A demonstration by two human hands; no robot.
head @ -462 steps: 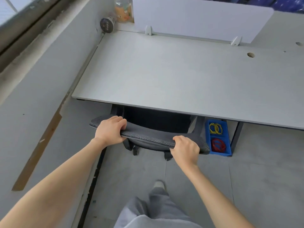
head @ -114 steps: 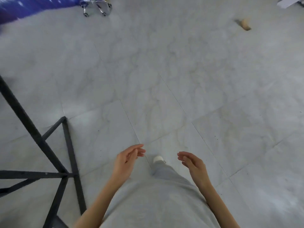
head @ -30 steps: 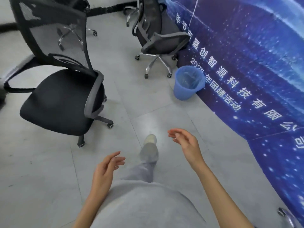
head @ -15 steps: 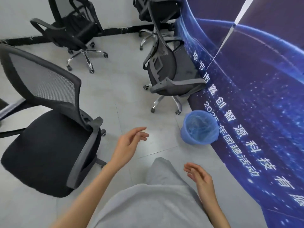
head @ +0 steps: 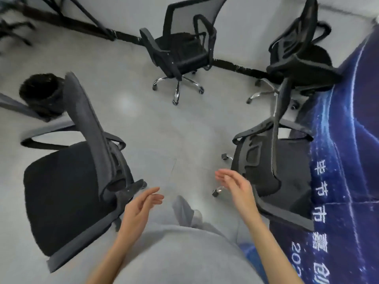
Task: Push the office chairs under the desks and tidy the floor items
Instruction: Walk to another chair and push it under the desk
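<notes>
Our left hand [head: 141,206] and right hand [head: 235,189] hang empty, fingers relaxed, between two chairs. The chair at lower left [head: 67,181] should roll easily on its casters; we judge its stiff backrest top the best hold.

One chair [head: 67,187] at my left, another chair [head: 276,173] at my right, my hands [head: 141,208] between them, two more chairs [head: 180,48] ahead by the wall, a bin [head: 41,93] behind the left chair.
</notes>
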